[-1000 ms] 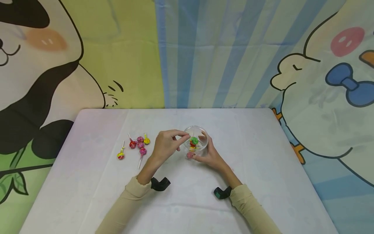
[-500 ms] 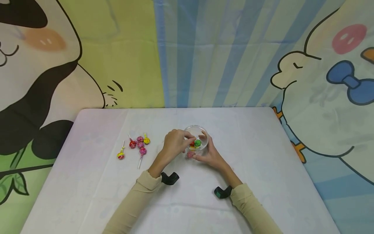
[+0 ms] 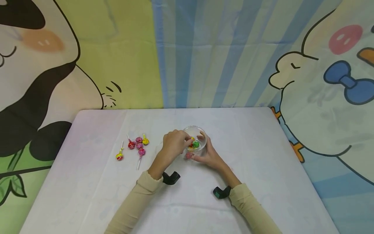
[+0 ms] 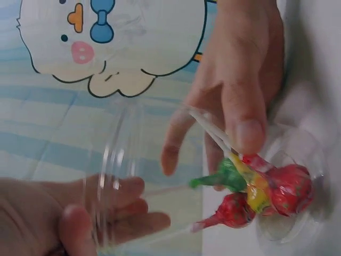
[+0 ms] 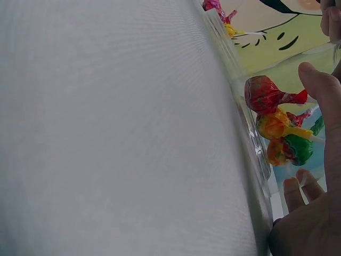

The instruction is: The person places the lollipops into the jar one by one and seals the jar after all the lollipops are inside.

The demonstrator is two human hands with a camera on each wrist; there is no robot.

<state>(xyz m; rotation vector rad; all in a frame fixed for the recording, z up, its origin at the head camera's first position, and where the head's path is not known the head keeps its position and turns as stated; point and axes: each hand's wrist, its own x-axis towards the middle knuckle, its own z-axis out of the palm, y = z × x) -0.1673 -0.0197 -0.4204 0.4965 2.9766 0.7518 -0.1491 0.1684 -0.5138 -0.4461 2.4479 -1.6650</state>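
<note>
A clear round jar stands on the table with several wrapped lollipops inside. My right hand grips it from the right side, thumb in front and fingers behind. In the left wrist view, a red lollipop and a green one lie near the jar's base with their sticks angled upward. My left hand reaches over the rim, its fingertips inside the mouth. The left fingers look fairly straight beside the stick ends, apart from the thumb. From the head view, that hand partly hides the lollipops.
Left of my left hand, several loose lollipops lie on the white table: a pink one, a yellow one, a red one and a yellow-red one. A cartoon-print cloth hangs behind.
My left hand has moved right and into the jar's mouth, lowering the lollipop it pinched over the jar. The right hand keeps its hold on the jar.
</note>
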